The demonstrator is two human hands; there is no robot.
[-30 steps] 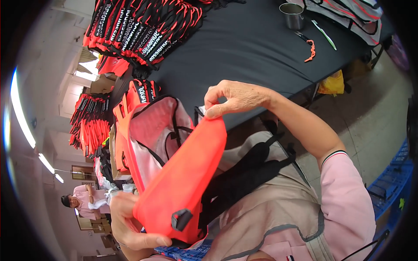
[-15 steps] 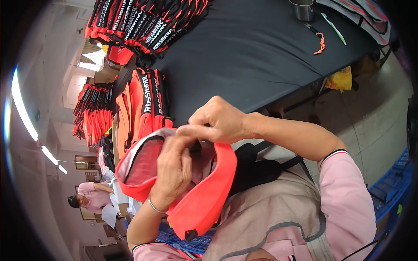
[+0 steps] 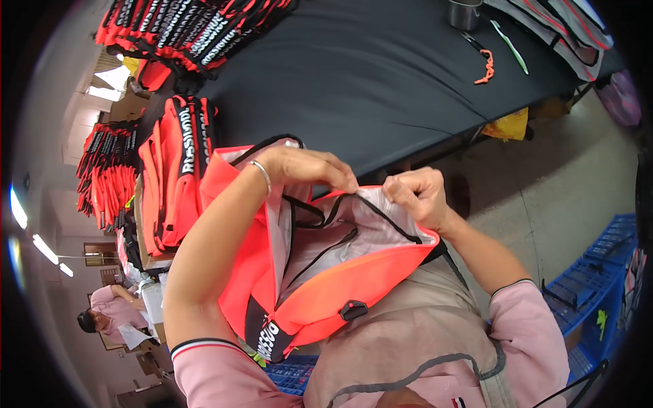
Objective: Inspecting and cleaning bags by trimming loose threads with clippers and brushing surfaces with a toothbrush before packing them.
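A bright orange-red bag (image 3: 367, 275) with a pale lining and black seam binding lies gaping against my apron. My left hand (image 3: 306, 167), with a bangle at the wrist, reaches across its mouth, fingers bent and pinching the far rim. Close by on the right, my right hand (image 3: 417, 196) is closed on the same rim. A black plastic buckle (image 3: 353, 310) sits on the bag's near side, and a black panel with white lettering shows at its lower left. The fingertips of both hands are partly hidden by the fabric.
A table with a black cover (image 3: 326, 75) stretches ahead, carrying stacked orange-red and black bags (image 3: 183, 34). A metal cup (image 3: 464, 12), thread snips (image 3: 486, 64) and a toothbrush (image 3: 510, 47) lie at its far right. Blue plastic crates (image 3: 592, 285) stand right. Another person (image 3: 115, 309) works far left.
My hands have moved apart from their crossed position, the right one now further right. The bag has turned and its mouth is spread wider, showing more lining.
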